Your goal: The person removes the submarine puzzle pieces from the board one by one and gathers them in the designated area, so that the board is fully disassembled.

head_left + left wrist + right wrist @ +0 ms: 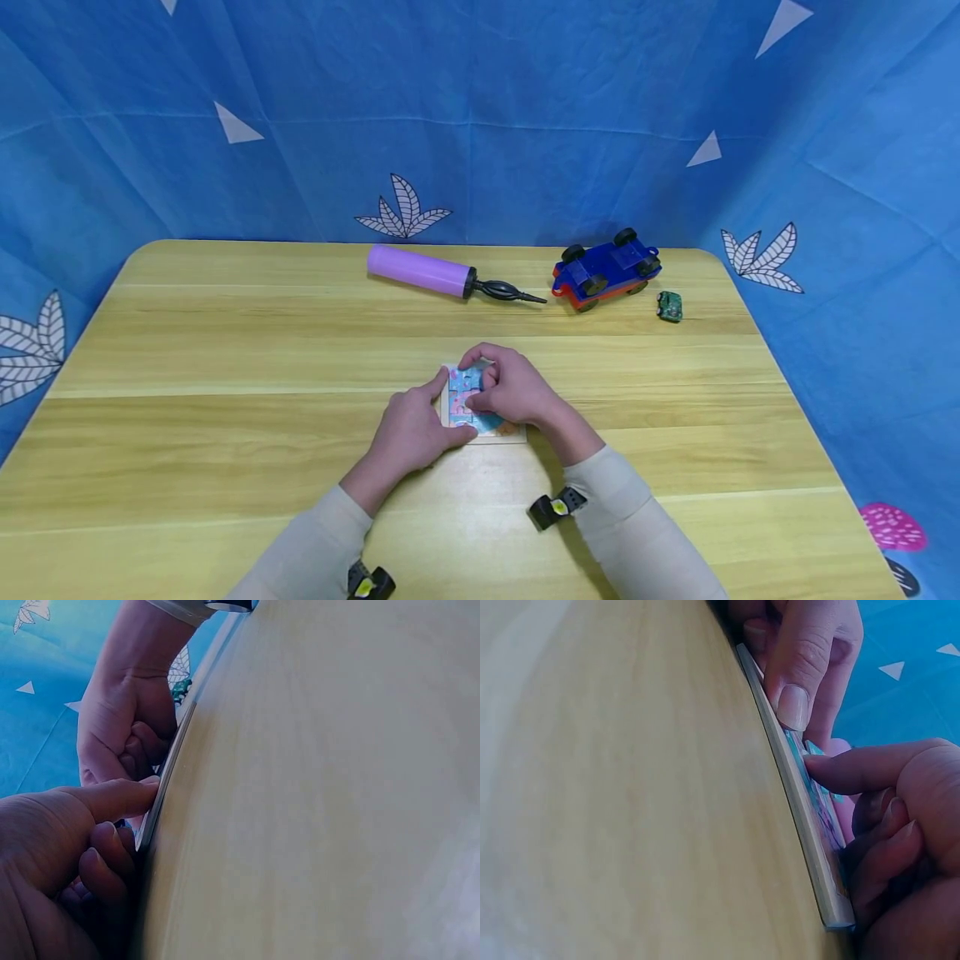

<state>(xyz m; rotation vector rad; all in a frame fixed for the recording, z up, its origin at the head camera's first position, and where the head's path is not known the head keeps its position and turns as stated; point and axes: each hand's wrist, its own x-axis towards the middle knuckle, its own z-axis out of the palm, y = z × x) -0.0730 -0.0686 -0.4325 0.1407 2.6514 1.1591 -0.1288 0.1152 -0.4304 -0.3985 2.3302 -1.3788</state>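
Note:
A small wooden puzzle board with blue and pink pieces lies flat in the middle of the yellow wooden table. My left hand holds its left side, the index finger lying along the board's edge and the thumb at its near corner. My right hand is curled over the board's right half. Its index fingertip touches the coloured pieces on the board, and its other fingers are folded. The piece under that hand is mostly hidden. The left hand presses the board's far end in the right wrist view.
At the back of the table lie a purple hand pump with a black nozzle, an overturned blue and red toy car and a small green toy. Blue patterned cloth walls in the table on three sides.

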